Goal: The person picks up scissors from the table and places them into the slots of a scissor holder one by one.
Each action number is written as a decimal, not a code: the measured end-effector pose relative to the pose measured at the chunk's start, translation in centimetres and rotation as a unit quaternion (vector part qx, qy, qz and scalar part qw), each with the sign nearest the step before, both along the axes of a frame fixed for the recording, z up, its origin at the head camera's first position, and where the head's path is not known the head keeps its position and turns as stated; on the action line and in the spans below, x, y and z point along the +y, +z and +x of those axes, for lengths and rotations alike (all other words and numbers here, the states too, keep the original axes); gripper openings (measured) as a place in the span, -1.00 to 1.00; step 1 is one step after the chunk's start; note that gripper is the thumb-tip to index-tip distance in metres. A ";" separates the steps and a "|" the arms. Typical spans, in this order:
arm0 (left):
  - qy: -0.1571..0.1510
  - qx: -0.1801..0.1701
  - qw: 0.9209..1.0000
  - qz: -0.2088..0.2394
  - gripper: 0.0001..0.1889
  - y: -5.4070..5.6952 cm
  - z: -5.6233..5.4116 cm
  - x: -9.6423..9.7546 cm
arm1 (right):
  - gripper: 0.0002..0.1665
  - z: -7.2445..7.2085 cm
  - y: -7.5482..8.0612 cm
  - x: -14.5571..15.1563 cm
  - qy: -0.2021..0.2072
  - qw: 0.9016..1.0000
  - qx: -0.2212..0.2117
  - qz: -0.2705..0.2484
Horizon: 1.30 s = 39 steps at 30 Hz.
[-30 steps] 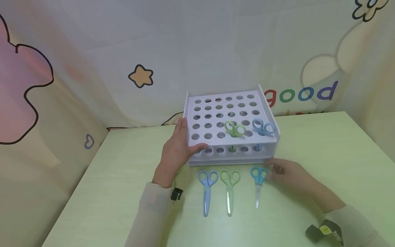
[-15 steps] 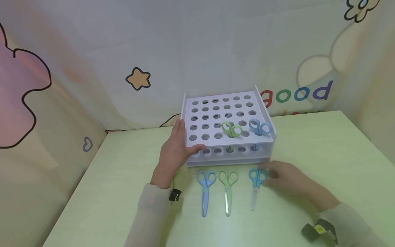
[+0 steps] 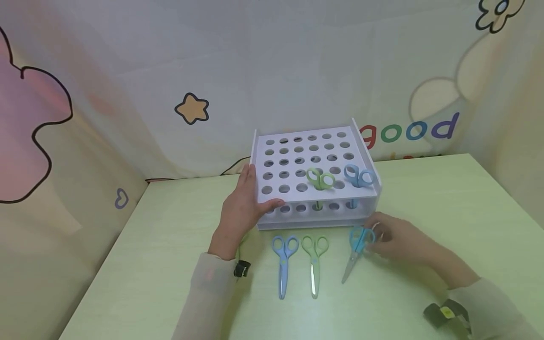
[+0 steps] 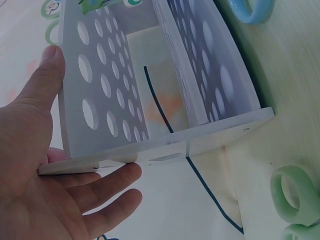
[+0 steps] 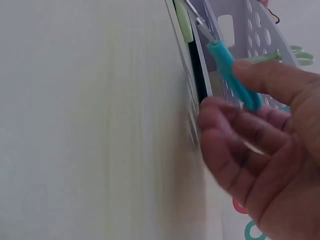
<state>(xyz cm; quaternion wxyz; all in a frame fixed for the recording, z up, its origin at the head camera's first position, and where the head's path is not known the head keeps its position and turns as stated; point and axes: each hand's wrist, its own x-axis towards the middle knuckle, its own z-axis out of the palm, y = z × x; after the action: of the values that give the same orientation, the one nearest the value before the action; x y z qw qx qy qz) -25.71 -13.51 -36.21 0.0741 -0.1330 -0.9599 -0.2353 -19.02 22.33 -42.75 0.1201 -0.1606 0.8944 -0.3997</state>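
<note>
My left hand [image 3: 239, 210] grips the left side of a white rack [image 3: 280, 182] with rows of round holes; in the left wrist view its thumb lies along the top board and the fingers are around the side panel. My right hand [image 3: 397, 236] pinches teal scissors [image 3: 359, 241] by their handles in front of the rack, blades slanting down to the left. In the right wrist view the thumb presses on the teal handle [image 5: 227, 72]. Green scissors [image 3: 319, 179] and blue scissors [image 3: 358, 176] stand in holes of the rack's front row, handles up.
Blue scissors [image 3: 284, 264] and green scissors [image 3: 315, 264] lie side by side on the pale green table [image 3: 170, 245], in front of the rack. A printed curtain [image 3: 297, 66] hangs behind the table.
The teal scissors lay on the table before; now my right hand has them by the handles, and their blades have swung to slant left. The left hand keeps its place on the rack.
</note>
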 end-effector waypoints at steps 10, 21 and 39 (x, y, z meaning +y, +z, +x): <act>0.003 -0.011 1.000 0.004 0.27 -0.1 -0.2 0.0 | -0.63 0.4 1.7 0.0 -0.040 0.982 -0.027 -0.182; 0.003 -0.013 1.000 0.006 0.27 0.1 -0.1 -0.1 | -0.75 1.1 3.2 -0.4 -0.066 0.975 0.062 -0.204; 0.002 -0.001 1.000 0.006 0.25 0.0 0.0 0.0 | -0.69 1.3 6.5 -1.6 -0.127 0.969 0.090 -0.192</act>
<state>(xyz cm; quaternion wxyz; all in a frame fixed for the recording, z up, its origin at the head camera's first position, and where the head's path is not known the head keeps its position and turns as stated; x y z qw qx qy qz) -25.67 -13.47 -36.25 0.0742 -0.1307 -0.9589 -0.2409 -17.76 20.70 -36.23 -0.0455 -0.1012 0.8212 -0.5597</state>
